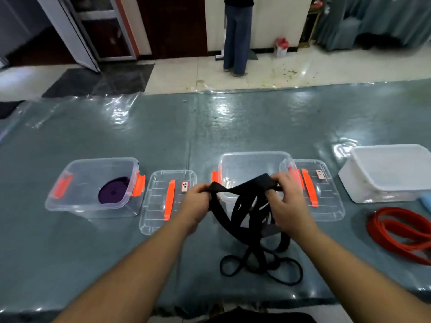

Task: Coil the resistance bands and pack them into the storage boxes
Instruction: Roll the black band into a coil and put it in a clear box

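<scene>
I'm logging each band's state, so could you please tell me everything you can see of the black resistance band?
The black resistance band is a flat, matte strap that looks like rubber. It is uncoiled and tangled: the left hand and right hand each grip it, a twisted stretch runs between them, and loose loops hang down, their lowest ends lying on the grey table cover in front of a clear storage box.

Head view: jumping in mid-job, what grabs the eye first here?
The black band at centre: the left hand and right hand each pinch it, stretching a flat span before the empty clear box, its loops trailing tangled onto the table. Left, a coiled purple band lies in another clear box; right, a red band lies loose.
</scene>
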`<state>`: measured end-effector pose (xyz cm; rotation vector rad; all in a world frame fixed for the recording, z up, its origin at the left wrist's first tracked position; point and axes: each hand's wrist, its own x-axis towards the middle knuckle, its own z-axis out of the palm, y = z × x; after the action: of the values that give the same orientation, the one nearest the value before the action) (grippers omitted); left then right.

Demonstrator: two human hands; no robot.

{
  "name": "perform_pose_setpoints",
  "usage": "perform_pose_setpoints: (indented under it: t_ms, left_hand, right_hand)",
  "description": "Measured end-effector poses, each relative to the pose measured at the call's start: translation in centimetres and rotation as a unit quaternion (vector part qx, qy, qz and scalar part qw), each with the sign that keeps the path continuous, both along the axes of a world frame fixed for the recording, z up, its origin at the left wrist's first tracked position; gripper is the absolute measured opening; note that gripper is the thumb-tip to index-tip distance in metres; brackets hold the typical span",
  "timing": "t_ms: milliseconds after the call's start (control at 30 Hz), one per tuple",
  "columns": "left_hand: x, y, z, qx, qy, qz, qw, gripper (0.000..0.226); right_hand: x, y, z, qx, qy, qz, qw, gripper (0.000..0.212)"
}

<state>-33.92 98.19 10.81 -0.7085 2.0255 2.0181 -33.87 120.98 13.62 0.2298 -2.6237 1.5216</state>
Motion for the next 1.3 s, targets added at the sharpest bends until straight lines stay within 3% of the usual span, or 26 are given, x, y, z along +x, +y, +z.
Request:
perform_pose_setpoints:
  t_ms: [133, 233, 367, 533, 667, 833, 933, 1067, 1200, 1300]
  left_hand:
    - [0.0, -0.4, 0.9, -0.006, 0.02, -0.032, 0.999, 0.031]
    - [0.2, -1.5, 0.2, -0.031, 0.027, -0.064, 0.997, 0.03]
    - [1.0, -3.0, -0.9, -0.065, 0.033, -0.125, 0.99, 0.02]
    - [1.3, -3.2, -1.2, -0.209, 0.055, -0.201, 0.955, 0.025]
    - [1.0, -1.7, -0.4, -0.171, 0.086, -0.212, 0.958, 0.013]
    - [1.7, 0.5, 0.3, -0.16, 0.09, -0.301, 0.936, 0.062]
    - [2.1, 2.5, 0.8, -0.158, 0.094, -0.327, 0.927, 0.069]
    - [2.1, 5.1, 2.4, -0.162, 0.135, -0.281, 0.936, 0.062]
    - [1.7, 5.8, 4.5, -0.193, 0.161, -0.229, 0.94, 0.026]
    - [1.4, 5.5, 6.3, -0.181, 0.198, -0.18, 0.946, 0.024]
  right_hand:
    - [0.4, -0.4, 2.4, -0.129, -0.088, -0.011, 0.988, 0.007]
    - [0.3, 0.0, 3.7, -0.193, -0.117, 0.017, 0.974, 0.025]
    - [0.0, 1.6, 4.3, -0.112, -0.164, 0.095, 0.975, 0.025]
    - [-0.2, 3.5, 4.8, -0.045, -0.22, 0.139, 0.965, 0.026]
    - [-0.7, 3.9, 6.3, 0.004, -0.139, 0.13, 0.982, 0.015]
    - [-1.0, 3.6, 8.6, 0.036, -0.024, 0.143, 0.989, 0.014]
    - [-1.1, 3.4, 9.6, 0.063, 0.018, 0.137, 0.988, 0.011]
    - [-1.4, 3.3, 10.8, 0.119, 0.072, 0.163, 0.977, 0.013]
    - [-1.5, 3.9, 12.3, 0.135, 0.101, 0.171, 0.971, 0.015]
    - [-1.6, 4.6, 13.4, 0.109, 0.088, 0.163, 0.977, 0.012]
